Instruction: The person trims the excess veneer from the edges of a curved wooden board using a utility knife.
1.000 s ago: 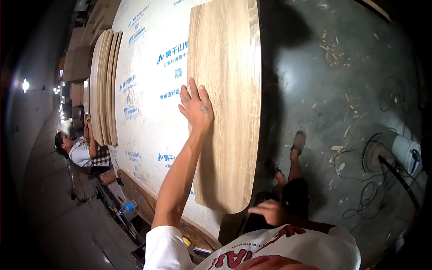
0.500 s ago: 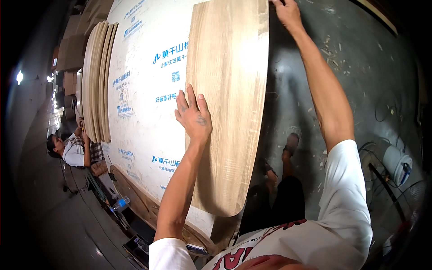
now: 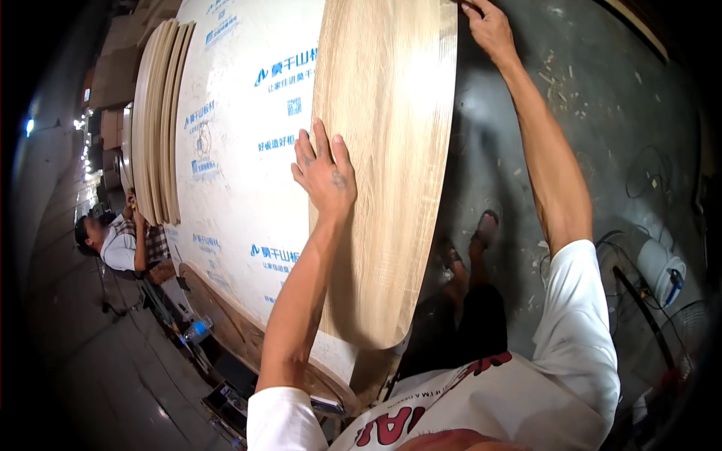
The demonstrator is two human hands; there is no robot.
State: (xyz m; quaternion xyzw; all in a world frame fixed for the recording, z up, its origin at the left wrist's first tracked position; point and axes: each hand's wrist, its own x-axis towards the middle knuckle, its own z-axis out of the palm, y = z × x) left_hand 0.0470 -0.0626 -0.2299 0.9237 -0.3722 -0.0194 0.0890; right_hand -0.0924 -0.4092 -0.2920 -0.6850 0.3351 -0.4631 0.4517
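A long wood-grain board (image 3: 383, 180) with rounded near corners lies along the right side of a white printed panel (image 3: 241, 158). My left hand (image 3: 331, 177) rests on the board's left edge, fingers stretched and spread, gripping nothing. At the far right edge of the board is my right hand (image 3: 490, 28), its fingers bent and drawn together at the rim. Whatever they pinch there is too small and too close to the picture's top to make out.
Several curved-edge boards (image 3: 162, 120) stand stacked at the panel's left. A person (image 3: 124, 240) sits beyond them. A water bottle (image 3: 198, 331) is at lower left. On the right, debris litters the floor around a white bucket (image 3: 658, 267) and a fan (image 3: 688, 331).
The whole view has shifted slightly. My left hand stays flat on the board's left edge, and my right hand remains at the far right rim, its fingers a little more bent.
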